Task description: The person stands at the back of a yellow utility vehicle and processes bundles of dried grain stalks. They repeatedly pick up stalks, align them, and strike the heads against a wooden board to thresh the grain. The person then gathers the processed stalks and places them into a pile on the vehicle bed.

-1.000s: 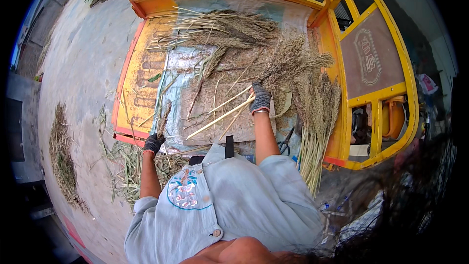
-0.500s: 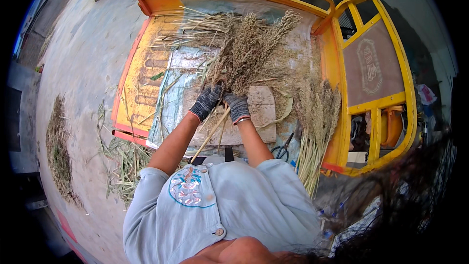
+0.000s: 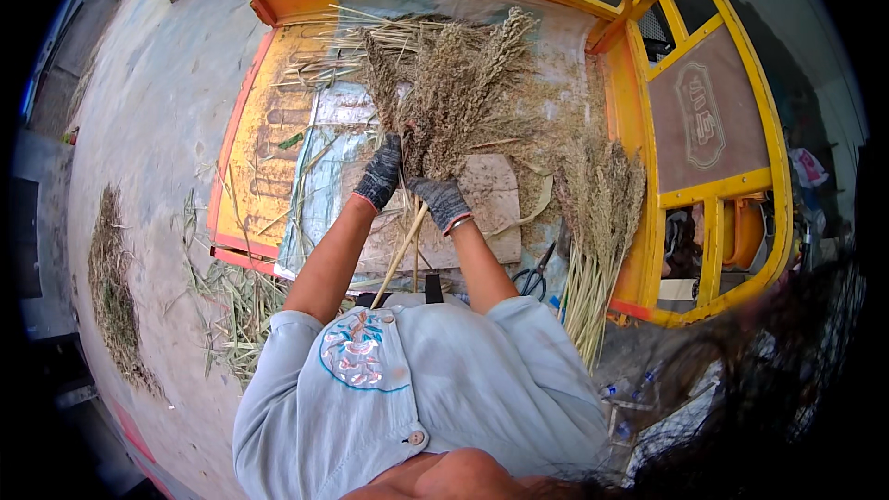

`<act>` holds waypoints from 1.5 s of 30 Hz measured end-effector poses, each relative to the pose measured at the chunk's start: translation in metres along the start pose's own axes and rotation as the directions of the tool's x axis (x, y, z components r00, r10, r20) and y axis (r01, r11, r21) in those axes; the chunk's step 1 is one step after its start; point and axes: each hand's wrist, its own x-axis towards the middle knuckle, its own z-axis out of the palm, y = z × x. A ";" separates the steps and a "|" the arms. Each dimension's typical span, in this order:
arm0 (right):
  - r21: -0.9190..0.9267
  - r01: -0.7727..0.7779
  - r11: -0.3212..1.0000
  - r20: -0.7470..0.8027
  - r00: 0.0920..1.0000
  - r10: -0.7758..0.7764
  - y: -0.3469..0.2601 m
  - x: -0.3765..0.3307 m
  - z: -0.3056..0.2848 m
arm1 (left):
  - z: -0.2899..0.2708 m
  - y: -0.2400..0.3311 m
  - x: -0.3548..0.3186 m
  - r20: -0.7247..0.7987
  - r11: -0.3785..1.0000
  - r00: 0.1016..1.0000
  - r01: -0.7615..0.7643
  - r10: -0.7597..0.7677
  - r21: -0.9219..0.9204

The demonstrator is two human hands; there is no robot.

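Observation:
A bundle of dry brown sorghum heads (image 3: 449,97) fans out away from me over the flat bed. My right hand (image 3: 440,199), in a dark grey knit glove, is closed round its stalks (image 3: 404,250), whose pale ends point back toward my body. Beside it on the left, my gloved left hand (image 3: 381,171) is closed at the base of a separate sorghum head (image 3: 380,79) leaning to the left of the bundle. The left fingertips are partly hidden among the heads. Under the hands lies a worn wooden board (image 3: 491,208).
Another sorghum bundle (image 3: 602,213) lies at the right by the yellow side rail (image 3: 708,213). Black-handled scissors (image 3: 532,280) rest near the front edge. Loose stalks (image 3: 315,65) lie at the back left. Stripped leaves (image 3: 241,315) and dried plants (image 3: 113,287) cover parts of the ground at left.
My left hand has moved left and slightly away from me, apart from the right hand. One sorghum head now stands off to the left of the bundle. My right hand keeps its hold.

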 end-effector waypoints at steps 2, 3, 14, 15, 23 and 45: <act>0.017 0.021 1.000 -0.129 0.991 -0.019 0.019 0.016 0.022 | -0.007 -0.009 0.007 0.018 0.755 0.987 -0.134 0.160 0.642; 0.150 -0.040 0.988 -0.044 0.998 0.047 -0.003 0.011 0.012 | -0.026 -0.028 0.007 0.176 0.416 0.922 -0.318 0.346 0.852; 0.041 0.032 0.999 0.132 0.991 -0.037 -0.025 -0.006 -0.013 | -0.037 -0.049 0.021 0.487 -0.331 0.547 -0.364 0.681 0.871; -0.220 0.074 0.973 0.168 0.985 -0.036 -0.036 -0.010 -0.023 | -0.030 -0.044 0.015 0.408 -0.252 0.676 -0.322 0.614 0.913; 0.006 0.271 0.963 -0.087 0.959 -0.270 0.026 0.001 0.018 | -0.017 -0.029 0.006 0.222 -0.121 0.836 -0.186 0.501 0.975; 0.899 0.306 -0.313 -0.207 0.927 0.311 -0.036 0.005 -0.077 | 0.020 -0.032 -0.085 0.176 0.854 0.966 0.072 -0.188 0.516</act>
